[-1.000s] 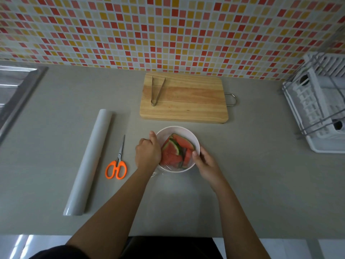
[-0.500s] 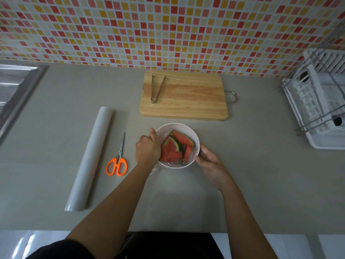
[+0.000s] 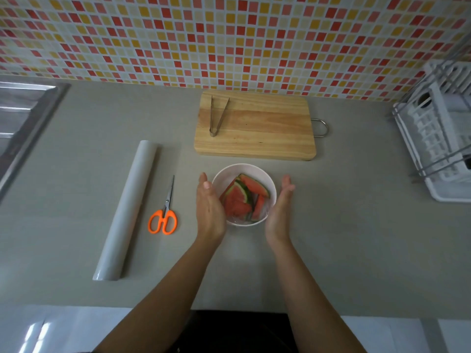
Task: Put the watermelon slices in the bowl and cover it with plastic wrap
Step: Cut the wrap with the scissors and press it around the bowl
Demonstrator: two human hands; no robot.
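Observation:
A white bowl (image 3: 254,171) stands on the grey counter just in front of the cutting board. Several watermelon slices (image 3: 239,202) lie inside it, under clear plastic wrap that shows as a shiny film at the bowl's near edge. My left hand (image 3: 210,210) is flat and open at the bowl's left side, fingers straight. My right hand (image 3: 279,212) is open at the bowl's right side, palm facing the bowl. Neither hand holds anything. The roll of plastic wrap (image 3: 127,207) lies to the left.
Orange-handled scissors (image 3: 164,212) lie between the roll and the bowl. A wooden cutting board (image 3: 260,128) with metal tongs (image 3: 216,115) sits behind the bowl. A white dish rack (image 3: 441,133) stands at the right, a steel sink (image 3: 23,121) at the far left.
Both hands have let go of the bowl's sides and opened flat, fingers straightened, on either side of it. The bowl has stayed in place.

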